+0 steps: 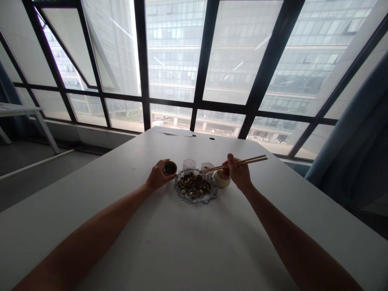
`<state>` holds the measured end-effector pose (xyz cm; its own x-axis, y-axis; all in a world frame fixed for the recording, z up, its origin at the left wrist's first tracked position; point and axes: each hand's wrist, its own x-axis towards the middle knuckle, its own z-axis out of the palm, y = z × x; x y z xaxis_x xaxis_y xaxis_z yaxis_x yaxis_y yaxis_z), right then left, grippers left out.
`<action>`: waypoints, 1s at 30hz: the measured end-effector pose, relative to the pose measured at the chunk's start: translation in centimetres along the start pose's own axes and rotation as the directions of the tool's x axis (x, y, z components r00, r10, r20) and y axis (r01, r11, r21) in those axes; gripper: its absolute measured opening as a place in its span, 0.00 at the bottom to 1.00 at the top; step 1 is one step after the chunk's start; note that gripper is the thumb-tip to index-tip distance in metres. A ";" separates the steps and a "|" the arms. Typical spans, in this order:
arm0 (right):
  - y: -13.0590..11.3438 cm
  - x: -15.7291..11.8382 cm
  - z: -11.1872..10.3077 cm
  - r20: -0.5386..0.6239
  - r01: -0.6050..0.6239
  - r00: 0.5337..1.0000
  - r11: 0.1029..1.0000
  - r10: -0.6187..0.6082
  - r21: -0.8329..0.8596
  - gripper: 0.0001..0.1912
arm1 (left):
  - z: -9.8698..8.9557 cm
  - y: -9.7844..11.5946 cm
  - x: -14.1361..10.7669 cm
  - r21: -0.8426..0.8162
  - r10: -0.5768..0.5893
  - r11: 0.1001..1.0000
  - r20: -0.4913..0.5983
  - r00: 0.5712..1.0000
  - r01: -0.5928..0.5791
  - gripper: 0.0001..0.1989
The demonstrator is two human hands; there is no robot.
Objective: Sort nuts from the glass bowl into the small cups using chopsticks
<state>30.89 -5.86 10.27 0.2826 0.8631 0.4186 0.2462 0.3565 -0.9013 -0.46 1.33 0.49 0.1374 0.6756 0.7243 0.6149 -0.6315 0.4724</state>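
Note:
My left hand (157, 176) is wrapped round a small dark-mouthed cup (169, 168), tilted toward me, just left of the glass plate. In my right hand (239, 173) is a pair of wooden chopsticks (250, 160), their tips over the plate's far right edge. The scalloped clear glass plate (194, 201) carries a heap of mixed seeds and nuts (194, 184), dark ones with some pale pieces. Beside the plate, under my right hand, stands a pale round pot (222, 180), partly covered by the fingers. Behind the plate are two small clear cups; the right cup (207, 167) has something brown inside, the left cup (189, 163) is translucent.
Everything stands on a white table (169, 242). Sheets of paper (172, 131) lie at its far edge, near two dark round holes. Large windows rise behind it. A blue curtain (354, 141) hangs at the right, and another white table (21, 110) stands at the left.

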 end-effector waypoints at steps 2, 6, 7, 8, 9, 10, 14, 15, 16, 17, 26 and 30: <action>-0.2 -0.4 0.1 0.010 0.053 0.999 0.998 -0.053 -0.018 0.34 | 0.1 0.0 0.0 -0.002 0.067 0.998 -0.038 0.997 -0.067 0.33; -0.6 -0.8 0.2 0.026 0.104 0.994 0.994 -0.103 -0.014 0.34 | 0.1 -0.1 -0.1 0.009 0.135 0.991 -0.062 0.989 -0.135 0.33; -0.5 -0.7 0.2 0.027 0.095 0.995 0.995 -0.095 -0.002 0.34 | 0.1 -0.1 -0.1 0.011 0.139 0.990 -0.062 0.988 -0.139 0.33; -0.4 -0.6 0.2 0.025 0.072 0.997 0.997 -0.072 0.019 0.34 | 0.1 -0.1 -0.1 0.013 0.140 0.990 -0.062 0.988 -0.139 0.33; -0.2 -0.3 0.2 0.019 0.035 0.999 0.998 -0.036 0.051 0.33 | 0.1 -0.1 -0.1 0.015 0.137 0.991 -0.062 0.989 -0.137 0.33; 0.0 0.0 0.2 0.010 -0.012 1.000 0.996 0.011 0.091 0.33 | 0.1 -0.1 -0.1 0.015 0.134 0.991 -0.062 0.989 -0.133 0.33; 0.9 1.0 0.0 -0.050 -0.161 0.983 0.967 0.174 0.198 0.31 | 0.0 -0.1 -0.1 0.018 0.115 0.993 -0.052 0.992 -0.114 0.33; 0.9 1.0 0.0 -0.065 -0.160 0.982 0.968 0.175 0.195 0.30 | 0.0 -0.1 -0.1 0.018 0.109 0.994 -0.048 0.993 -0.108 0.33; 0.8 0.9 0.0 -0.074 -0.143 0.984 0.973 0.159 0.182 0.30 | 0.0 -0.1 -0.1 0.019 0.104 0.995 -0.044 0.994 -0.103 0.32; 0.6 0.7 0.0 -0.080 -0.116 0.988 0.980 0.130 0.164 0.31 | 0.0 0.0 -0.1 0.018 0.099 0.995 -0.042 0.994 -0.099 0.32; -3.1 -2.8 6.0 0.067 0.212 0.974 0.975 -0.216 0.063 0.32 | 0.3 -0.3 -0.1 -0.013 0.099 0.995 -0.011 0.995 -0.099 0.33; -3.0 -2.0 9.9 0.214 0.272 0.938 0.962 -0.272 0.032 0.32 | 0.2 -0.1 0.0 -0.022 0.103 0.994 -0.001 0.995 -0.103 0.32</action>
<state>20.46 -5.11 11.01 -0.0002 0.7891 0.6143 0.2836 0.5891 -0.7566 -0.37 1.40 0.33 0.1996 0.6064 0.7697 0.5799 -0.7063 0.4061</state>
